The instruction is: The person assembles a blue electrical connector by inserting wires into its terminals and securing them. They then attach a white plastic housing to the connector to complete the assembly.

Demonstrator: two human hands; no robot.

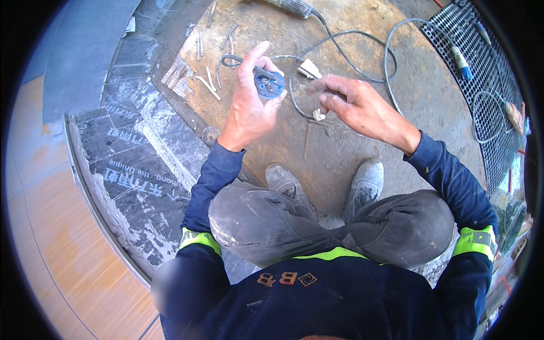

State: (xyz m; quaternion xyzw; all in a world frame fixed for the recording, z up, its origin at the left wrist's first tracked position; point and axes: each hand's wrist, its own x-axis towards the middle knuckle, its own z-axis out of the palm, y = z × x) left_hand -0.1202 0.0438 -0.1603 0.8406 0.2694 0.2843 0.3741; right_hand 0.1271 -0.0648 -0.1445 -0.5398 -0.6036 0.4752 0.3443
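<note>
My left hand [249, 102] grips a round blue plug [269, 85] between thumb and fingers. Its face is turned up and shows small metal terminals. A dark cable [229, 59] loops out beside the fingers on the far side. Just to the right, my right hand [357, 105] has its fingers curled together, apart from the plug. The fingertips are blurred, and what they pinch, if anything, cannot be made out. Beyond them lies a small white piece [309, 69], and a second white bit [318, 115] shows below the fingers.
A dusty board [351, 51] lies before my shoes, with thin offcut strips [208, 88] on its left. A corded power tool [292, 5] rests at the far edge. Cables curl rightward to a blue-and-white connector [462, 63] on a black perforated mat [493, 107]. Dark sheeting [141, 153] lies left.
</note>
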